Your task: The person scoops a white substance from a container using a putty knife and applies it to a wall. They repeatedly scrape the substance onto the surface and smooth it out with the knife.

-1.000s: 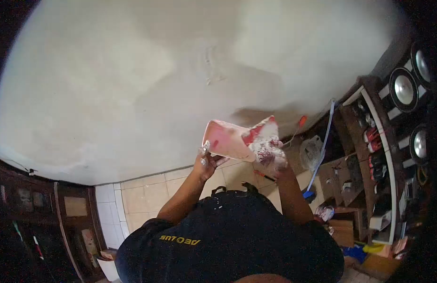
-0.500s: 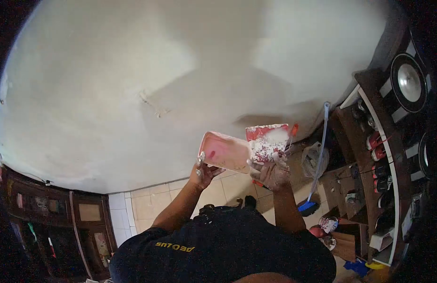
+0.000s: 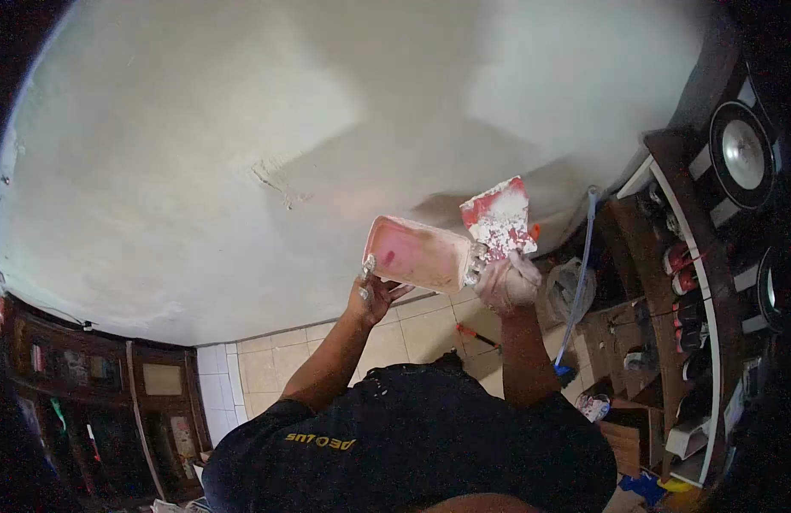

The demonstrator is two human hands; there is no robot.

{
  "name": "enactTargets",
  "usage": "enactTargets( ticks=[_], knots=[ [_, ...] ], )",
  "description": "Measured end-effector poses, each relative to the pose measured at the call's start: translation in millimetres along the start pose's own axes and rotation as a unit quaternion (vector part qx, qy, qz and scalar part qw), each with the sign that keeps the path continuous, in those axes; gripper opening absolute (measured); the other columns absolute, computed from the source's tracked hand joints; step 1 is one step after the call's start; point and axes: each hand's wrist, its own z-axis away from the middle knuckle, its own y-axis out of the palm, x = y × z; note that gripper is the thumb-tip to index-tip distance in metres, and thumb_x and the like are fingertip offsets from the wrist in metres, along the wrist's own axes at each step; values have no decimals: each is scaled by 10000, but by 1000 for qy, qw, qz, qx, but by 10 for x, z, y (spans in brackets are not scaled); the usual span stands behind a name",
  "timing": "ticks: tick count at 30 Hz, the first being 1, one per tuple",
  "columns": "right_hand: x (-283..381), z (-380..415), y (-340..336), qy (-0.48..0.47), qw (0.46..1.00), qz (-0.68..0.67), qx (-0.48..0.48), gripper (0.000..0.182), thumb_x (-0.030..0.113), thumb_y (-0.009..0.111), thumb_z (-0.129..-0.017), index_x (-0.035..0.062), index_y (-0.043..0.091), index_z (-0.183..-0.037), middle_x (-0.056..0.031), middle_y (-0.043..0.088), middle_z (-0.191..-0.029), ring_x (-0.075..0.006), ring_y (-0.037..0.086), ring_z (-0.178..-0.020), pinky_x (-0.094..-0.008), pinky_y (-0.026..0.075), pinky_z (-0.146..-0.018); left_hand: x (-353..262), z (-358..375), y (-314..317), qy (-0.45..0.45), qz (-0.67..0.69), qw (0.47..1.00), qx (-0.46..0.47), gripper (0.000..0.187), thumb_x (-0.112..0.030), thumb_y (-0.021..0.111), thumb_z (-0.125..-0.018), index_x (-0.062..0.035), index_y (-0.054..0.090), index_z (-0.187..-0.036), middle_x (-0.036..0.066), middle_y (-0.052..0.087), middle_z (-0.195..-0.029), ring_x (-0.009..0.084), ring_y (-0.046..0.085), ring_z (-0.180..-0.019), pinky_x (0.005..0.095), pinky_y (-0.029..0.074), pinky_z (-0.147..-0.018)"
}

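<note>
My left hand (image 3: 376, 295) is closed on the left end of a shallow pinkish tray (image 3: 417, 256), with the thumb over its rim and the other fingers beneath. The tray is smeared inside. My right hand (image 3: 508, 282), coated with pale paste, grips a red flat scraper (image 3: 500, 218) covered in white paste, its blade pointing up beside the tray's right end. Lumps of paste sit where the scraper and tray meet. In front stands a pale wall (image 3: 190, 188) with a rough patch (image 3: 280, 184).
A blue broom (image 3: 583, 274) leans at the right near a plastic bag (image 3: 571, 286). Shoes (image 3: 682, 269) fill a curved shelf (image 3: 710, 316) further right. An orange-and-black tool (image 3: 479, 336) lies on the tiled floor (image 3: 378, 346). Dark cabinets (image 3: 130, 393) stand at the left.
The scraper has moved up and tilted, together with my right hand. The tray and my left hand have risen slightly. More of the orange-and-black tool on the floor shows.
</note>
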Motion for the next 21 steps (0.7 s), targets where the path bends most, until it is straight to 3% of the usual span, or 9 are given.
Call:
enactTargets(
  ticks=[3, 4, 5, 6, 7, 9, 11, 15, 21],
  knots=[
    [-156, -104, 250, -62, 994, -86, 3, 112, 106, 680, -718, 61, 579, -734, -5, 578, -784, -130, 586, -767, -220, 504, -681, 56, 23, -102, 10, -3, 1000, 5, 680, -549, 451, -834, -107, 318, -1334, 133, 374, -1334, 354, 416, -1177, 542, 372, -956],
    [-155, -247, 198, -52, 938, -315, -135, 239, 163, 663, -711, 55, 563, -900, -20, 552, -822, -144, 564, -805, -247, 486, -755, 79, 61, -118, 8, -2, 1000, 10, 684, -548, 454, -831, -108, 314, -1336, 135, 368, -1339, 356, 410, -1183, 545, 369, -957],
    [-171, -213, 191, -53, 937, -317, -135, 239, 163, 663, -711, 55, 563, -900, -20, 552, -822, -144, 564, -805, -247, 486, -755, 105, 87, -118, 7, -3, 1000, 10, 684, -548, 454, -831, -108, 314, -1336, 135, 368, -1339, 356, 410, -1183, 545, 369, -957],
    [-157, -214, 198, -130, 987, -71, -57, 321, 196, 648, -735, 60, 528, -1000, -40, 552, -893, -156, 547, -846, -288, 467, -802, 106, 98, -107, 4, -8, 1000, 8, 684, -548, 451, -832, -109, 314, -1338, 135, 367, -1340, 355, 408, -1186, 548, 364, -960],
    [-219, -364, 497, -196, 963, 183, 25, 404, 228, 633, -758, 66, 493, -1100, -59, 552, -964, -168, 529, -887, -328, 448, -848, 94, 93, -104, 3, -11, 1000, 7, 684, -549, 449, -832, -111, 314, -1339, 135, 366, -1342, 354, 406, -1189, 550, 359, -964],
    [85, -501, 123, -163, 964, 195, 84, 456, 243, 573, -832, 114, 418, -1240, -71, 509, -1137, -190, 495, -963, -399, 391, -910, 85, 22, -161, -1, -11, 1000, 15, 693, -552, 456, -827, -111, 311, -1341, 136, 365, -1344, 352, 403, -1193, 550, 357, -965],
    [224, -611, 215, -296, 880, 358, 98, 437, 236, 482, -907, 151, 355, -1317, -55, 489, -1188, -203, 495, -973, -429, 385, -918, 11, -11, -83, -5, -13, 1000, 23, 703, -556, 463, -822, -112, 308, -1343, 137, 364, -1346, 351, 401, -1197, 550, 354, -967],
    [393, -794, 415, -415, 835, 334, -136, 502, 159, 513, -896, 161, 280, -1341, -54, 481, -1173, -217, 486, -1002, -408, 385, -919, -18, -28, -20, -16, -22, 1000, 5, 704, -571, 452, -819, -111, 324, -1336, 127, 372, -1344, 345, 405, -1197, 534, 377, -948],
    [639, -1120, 656, -467, 746, 467, -84, 503, -7, 581, -816, 196, 353, -1217, -30, 476, -1108, -173, 512, -982, -394, 423, -879, 23, -157, -232, -44, 3, 998, 38, 721, -557, 515, -799, -83, 345, -1314, 141, 450, -1282, 334, 482, -1130, 516, 405, -933]
  ],
)
